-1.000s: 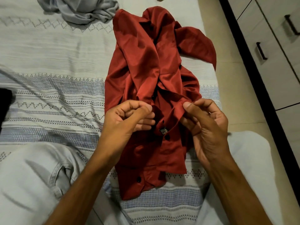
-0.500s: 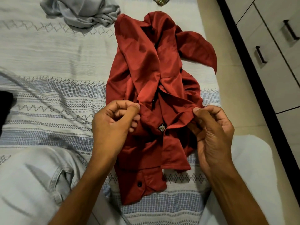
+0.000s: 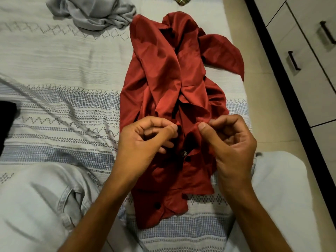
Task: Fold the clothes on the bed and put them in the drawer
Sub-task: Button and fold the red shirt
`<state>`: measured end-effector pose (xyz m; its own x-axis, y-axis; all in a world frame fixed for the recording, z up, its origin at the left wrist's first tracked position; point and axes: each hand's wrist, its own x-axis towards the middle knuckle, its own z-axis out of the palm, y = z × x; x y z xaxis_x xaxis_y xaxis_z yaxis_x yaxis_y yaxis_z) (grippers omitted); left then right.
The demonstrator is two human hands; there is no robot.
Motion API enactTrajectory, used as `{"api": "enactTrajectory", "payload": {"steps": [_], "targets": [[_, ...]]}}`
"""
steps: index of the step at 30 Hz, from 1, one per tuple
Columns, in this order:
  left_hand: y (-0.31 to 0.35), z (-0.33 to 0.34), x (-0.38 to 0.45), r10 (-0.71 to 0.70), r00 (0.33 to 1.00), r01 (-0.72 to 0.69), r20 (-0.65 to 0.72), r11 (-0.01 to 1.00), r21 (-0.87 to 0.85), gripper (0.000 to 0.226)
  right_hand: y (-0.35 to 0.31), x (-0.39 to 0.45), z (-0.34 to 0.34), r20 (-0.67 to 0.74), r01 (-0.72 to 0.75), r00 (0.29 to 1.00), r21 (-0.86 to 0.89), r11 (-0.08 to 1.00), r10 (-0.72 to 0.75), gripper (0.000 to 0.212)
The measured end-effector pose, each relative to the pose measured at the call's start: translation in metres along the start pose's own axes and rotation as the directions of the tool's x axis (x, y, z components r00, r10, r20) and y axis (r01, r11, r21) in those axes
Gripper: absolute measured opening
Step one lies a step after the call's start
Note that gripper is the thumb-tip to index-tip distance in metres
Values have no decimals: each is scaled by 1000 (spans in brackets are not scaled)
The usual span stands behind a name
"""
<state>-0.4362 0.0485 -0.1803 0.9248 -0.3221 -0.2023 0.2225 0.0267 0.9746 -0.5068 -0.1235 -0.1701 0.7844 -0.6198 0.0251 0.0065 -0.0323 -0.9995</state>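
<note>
A crumpled red button shirt (image 3: 169,73) lies lengthwise on the bed (image 3: 54,59), its collar end toward me. My left hand (image 3: 143,140) pinches the shirt's fabric near the collar on the left, thumb against forefinger. My right hand (image 3: 231,142) pinches the fabric on the right of the collar, fingers curled. A small label and a dark button show between the two hands. White drawers with dark handles (image 3: 292,60) stand to the right of the bed.
A grey garment (image 3: 94,11) lies bunched at the bed's far side, and a plaid cloth (image 3: 181,0) peeks in at the top edge. My knees in pale jeans (image 3: 36,202) rest on the bed. A strip of tiled floor (image 3: 254,70) separates bed and drawers.
Both hands came closer together at the collar after spreading apart half a second ago, still pinching the red shirt. The view has tilted slightly, showing more of the grey garment.
</note>
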Motion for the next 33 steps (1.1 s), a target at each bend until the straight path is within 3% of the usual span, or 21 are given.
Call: {"api": "enactTrajectory", "payload": {"steps": [4, 10, 16, 25, 33], "targets": [[0, 5, -4, 14, 999, -14, 34, 1000, 19, 2, 0, -9, 14, 110, 65, 992, -26, 998, -62, 19], [1, 4, -4, 2, 1000, -2, 0, 1000, 3, 2, 1, -14, 16, 146, 126, 983, -117, 985, -109, 18], [0, 2, -3, -65, 997, 67, 39, 996, -60, 11, 6, -15, 14, 198, 290, 949, -241, 926, -246, 18], [-5, -1, -2, -163, 974, 174, 155, 983, -59, 15, 12, -5, 10, 334, 394, 899, -335, 856, -284, 20], [-6, 1, 2, -186, 970, 184, 157, 983, 27, 25, 11, -4, 9, 424, 510, 838, -380, 772, -345, 19]]}}
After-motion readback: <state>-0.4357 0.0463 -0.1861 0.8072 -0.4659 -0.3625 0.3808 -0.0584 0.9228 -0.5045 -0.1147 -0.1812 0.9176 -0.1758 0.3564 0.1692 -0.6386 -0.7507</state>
